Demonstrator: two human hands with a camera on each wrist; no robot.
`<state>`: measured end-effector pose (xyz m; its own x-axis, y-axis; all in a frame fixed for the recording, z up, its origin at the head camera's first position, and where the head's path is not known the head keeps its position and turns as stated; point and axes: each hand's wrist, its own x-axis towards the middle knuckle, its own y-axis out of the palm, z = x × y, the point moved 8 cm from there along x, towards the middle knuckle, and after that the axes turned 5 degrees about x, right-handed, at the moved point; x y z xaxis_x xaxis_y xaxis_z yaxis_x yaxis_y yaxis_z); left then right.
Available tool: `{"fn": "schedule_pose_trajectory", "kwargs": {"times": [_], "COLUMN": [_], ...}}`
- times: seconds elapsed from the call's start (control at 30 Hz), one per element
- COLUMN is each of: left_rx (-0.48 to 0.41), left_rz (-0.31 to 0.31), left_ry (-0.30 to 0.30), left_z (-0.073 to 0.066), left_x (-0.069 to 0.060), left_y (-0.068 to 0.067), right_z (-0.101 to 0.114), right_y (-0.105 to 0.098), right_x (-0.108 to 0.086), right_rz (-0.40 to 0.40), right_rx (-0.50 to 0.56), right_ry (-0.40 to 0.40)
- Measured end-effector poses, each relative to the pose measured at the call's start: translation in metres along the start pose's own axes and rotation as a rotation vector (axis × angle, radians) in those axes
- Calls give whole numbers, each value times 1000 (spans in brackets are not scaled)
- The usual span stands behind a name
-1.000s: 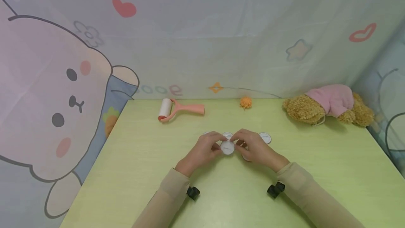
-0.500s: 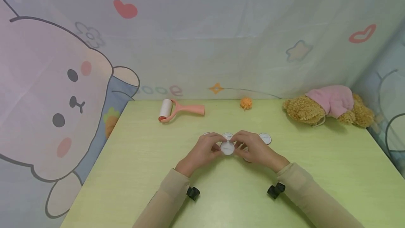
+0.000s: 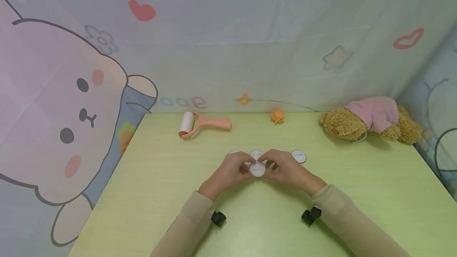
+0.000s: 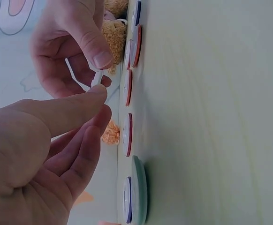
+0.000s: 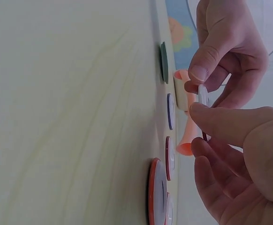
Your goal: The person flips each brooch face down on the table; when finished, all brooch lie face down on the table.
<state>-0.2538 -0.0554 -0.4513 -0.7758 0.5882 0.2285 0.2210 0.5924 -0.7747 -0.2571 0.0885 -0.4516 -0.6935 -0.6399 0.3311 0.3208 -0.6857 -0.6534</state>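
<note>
Both hands meet over the table and pinch one round button badge (image 3: 257,169), its pale back facing up in the head view. My left hand (image 3: 231,169) holds its left side between thumb and fingers; my right hand (image 3: 287,168) holds the right side. Both wrist views show a white edge of the badge between the thumbs. Several more badges lie pale side up on the table just beyond the hands, among them a red-rimmed badge (image 4: 128,134), a blue-rimmed badge (image 5: 170,111) and a larger-looking orange-rimmed badge (image 5: 158,192). Fingers partly cover some of them in the head view.
A green disc (image 4: 139,192) lies beside the badges. Along the table's (image 3: 160,209) back edge are a pink-handled lint roller (image 3: 210,123), an orange pompom (image 3: 277,116) and a teddy bear (image 3: 371,118) in a pink top. A printed cloth (image 3: 228,31) hangs behind.
Both hands and the held badge have shifted very slightly toward the person. The grip stays much the same, and the badges on the table lie where they were.
</note>
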Motion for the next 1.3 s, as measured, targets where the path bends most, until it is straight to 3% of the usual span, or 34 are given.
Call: {"fn": "schedule_pose_trajectory", "kwargs": {"times": [0.23,0.47,0.8,1.03,1.3], "left_rx": [30,64,209,274,283], "left_rz": [10,45,87,97,112], "left_ry": [-10,-73,-125,-110,-112], "left_z": [-2,2,4,4,5], "left_x": [1,2,2,5,7], "left_y": [1,2,7,12,15], "right_z": [0,-2,-2,-3,-3], "right_y": [1,2,5,7,10], "right_x": [0,-2,-1,1,3], "right_rz": [20,34,72,99,120], "right_rx": [-17,-9,-109,-151,-175], "right_ry": [31,44,68,75,88]}}
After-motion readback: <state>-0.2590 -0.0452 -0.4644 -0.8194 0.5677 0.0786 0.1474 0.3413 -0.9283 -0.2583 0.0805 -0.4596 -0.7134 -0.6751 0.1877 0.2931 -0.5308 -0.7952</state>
